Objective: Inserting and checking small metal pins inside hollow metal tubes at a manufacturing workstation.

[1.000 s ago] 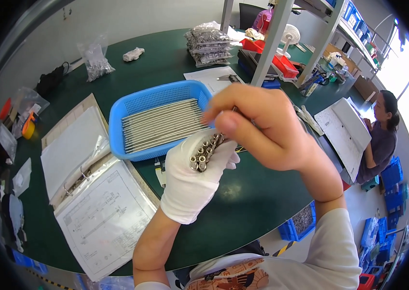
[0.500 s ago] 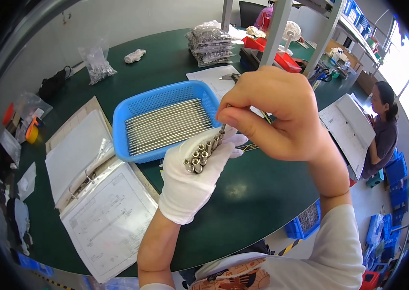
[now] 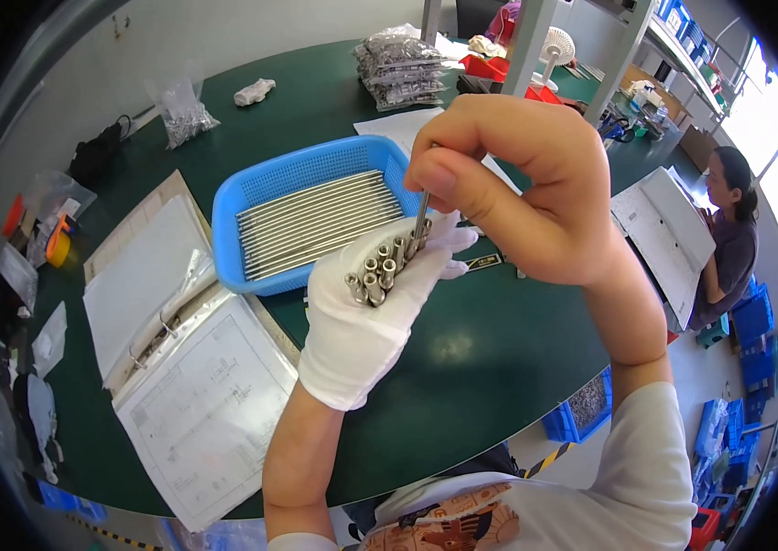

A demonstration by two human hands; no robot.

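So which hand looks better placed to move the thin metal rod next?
Probably the right hand: its thumb and fingers pinch the thin metal rod, whose lower end meets the metal tubes. The gloved left hand is occupied holding those tubes.

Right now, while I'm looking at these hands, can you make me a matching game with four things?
1. Left hand
2. Right hand
3. Basket
4. Ring binder

A. bare, pinching a thin metal rod
B. open on the green table
C. white-gloved, holding short metal tubes
D. blue, with long rods inside

Pairs: 1-C, 2-A, 3-D, 4-B
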